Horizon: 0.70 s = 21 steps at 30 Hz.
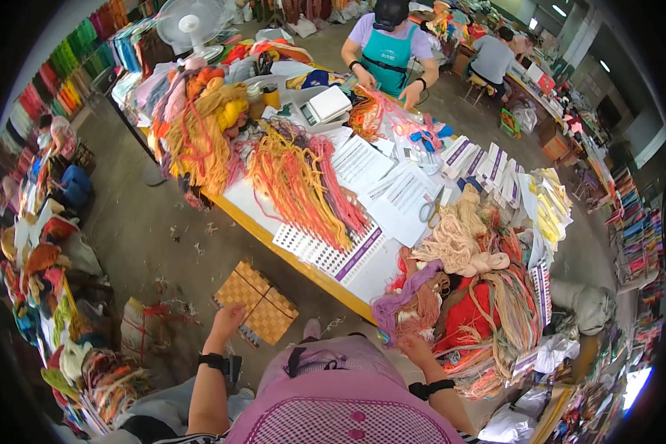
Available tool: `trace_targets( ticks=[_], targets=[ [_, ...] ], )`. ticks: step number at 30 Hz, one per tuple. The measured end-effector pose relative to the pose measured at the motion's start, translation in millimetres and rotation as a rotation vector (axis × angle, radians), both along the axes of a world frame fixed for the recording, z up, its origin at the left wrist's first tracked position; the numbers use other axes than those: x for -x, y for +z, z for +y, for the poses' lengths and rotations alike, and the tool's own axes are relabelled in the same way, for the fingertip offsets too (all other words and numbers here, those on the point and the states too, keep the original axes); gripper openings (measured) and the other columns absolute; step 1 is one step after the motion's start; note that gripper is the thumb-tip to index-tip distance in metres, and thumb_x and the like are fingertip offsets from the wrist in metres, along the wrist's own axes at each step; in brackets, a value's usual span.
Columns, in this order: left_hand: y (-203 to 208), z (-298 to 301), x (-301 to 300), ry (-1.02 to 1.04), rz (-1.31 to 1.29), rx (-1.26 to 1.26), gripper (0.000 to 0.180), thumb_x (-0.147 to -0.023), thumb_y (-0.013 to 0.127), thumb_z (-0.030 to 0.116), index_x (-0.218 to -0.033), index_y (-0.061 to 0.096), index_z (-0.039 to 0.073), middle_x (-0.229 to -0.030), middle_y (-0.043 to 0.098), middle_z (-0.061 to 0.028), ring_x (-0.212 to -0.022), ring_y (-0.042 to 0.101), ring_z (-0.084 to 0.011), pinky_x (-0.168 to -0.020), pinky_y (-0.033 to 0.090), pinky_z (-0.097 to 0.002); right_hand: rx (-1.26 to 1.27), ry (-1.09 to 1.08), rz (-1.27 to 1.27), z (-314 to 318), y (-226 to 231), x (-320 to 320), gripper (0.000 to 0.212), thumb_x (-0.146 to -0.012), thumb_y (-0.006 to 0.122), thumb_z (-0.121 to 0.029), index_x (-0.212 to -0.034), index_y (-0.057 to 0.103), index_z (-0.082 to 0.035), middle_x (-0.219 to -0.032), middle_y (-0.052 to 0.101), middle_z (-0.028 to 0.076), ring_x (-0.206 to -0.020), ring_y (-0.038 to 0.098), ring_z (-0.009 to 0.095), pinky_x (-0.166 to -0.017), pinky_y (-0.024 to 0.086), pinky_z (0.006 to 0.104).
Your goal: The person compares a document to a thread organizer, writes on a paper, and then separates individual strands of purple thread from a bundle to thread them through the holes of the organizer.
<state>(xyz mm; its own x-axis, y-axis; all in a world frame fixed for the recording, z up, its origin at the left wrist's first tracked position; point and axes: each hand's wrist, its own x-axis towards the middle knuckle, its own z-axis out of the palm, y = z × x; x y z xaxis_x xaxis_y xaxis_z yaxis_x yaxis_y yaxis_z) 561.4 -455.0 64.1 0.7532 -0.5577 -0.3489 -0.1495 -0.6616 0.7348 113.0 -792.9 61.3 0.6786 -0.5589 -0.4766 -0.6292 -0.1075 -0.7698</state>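
My left hand (230,320) is low on the left, in front of a woven, checkered tan stool seat (259,300). Its fingers look loosely curled, and nothing shows in them. At the table's near edge, my right hand (416,349) is beside a heap of yarn, its fingertips too small and blended in to make out. In that heap lie a lilac skein (414,290), a red skein (470,318), a cream skein (462,233) and mixed grey-orange strands (518,311). Black bands circle both my wrists.
Orange and yellow skeins (303,185) lie across the table (255,229), near a sample card (333,251), printed sheets (403,200), scissors (427,213) and a white scale (327,105). A co-worker in a teal apron (386,59) handles pink yarn (392,115) opposite. A fan (190,24) stands behind.
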Motion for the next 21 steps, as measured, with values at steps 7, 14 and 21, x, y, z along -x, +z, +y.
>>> trace_targets(
  ticks=[7, 14, 21],
  targets=[
    [71, -100, -117, -0.087, -0.253, -0.009, 0.026, -0.089, 0.062, 0.022, -0.108, 0.066, 0.005, -0.086, 0.068, -0.0143, -0.078, 0.066, -0.0222, -0.070, 0.051, -0.0322, 0.143, -0.038, -0.019, -42, -27, -18, 0.017, -0.084, 0.064, -0.017, -0.089, 0.064, -0.001, -0.083, 0.066, 0.011, -0.078, 0.064, 0.022, -0.072, 0.050, 0.0338],
    [132, -179, -174, -0.123, -0.192, 0.143, 0.023, -0.090, 0.060, 0.016, -0.110, 0.064, 0.004, -0.092, 0.067, -0.0104, -0.084, 0.063, -0.0152, -0.076, 0.049, -0.0292, 0.125, -0.105, -0.105, -98, -17, -118, 0.017, -0.086, 0.061, -0.015, -0.094, 0.064, -0.001, -0.079, 0.067, 0.013, -0.075, 0.066, 0.021, -0.068, 0.051, 0.0315],
    [121, -259, -240, -0.226, -0.005, 0.236, 0.027, -0.092, 0.059, 0.015, -0.116, 0.061, 0.004, -0.100, 0.067, -0.0056, -0.086, 0.061, -0.0122, -0.078, 0.048, -0.0262, 0.109, -0.111, -0.152, -165, 2, -269, 0.018, -0.087, 0.063, -0.016, -0.097, 0.064, -0.002, -0.083, 0.068, 0.009, -0.075, 0.064, 0.015, -0.068, 0.051, 0.0282]
  ],
)
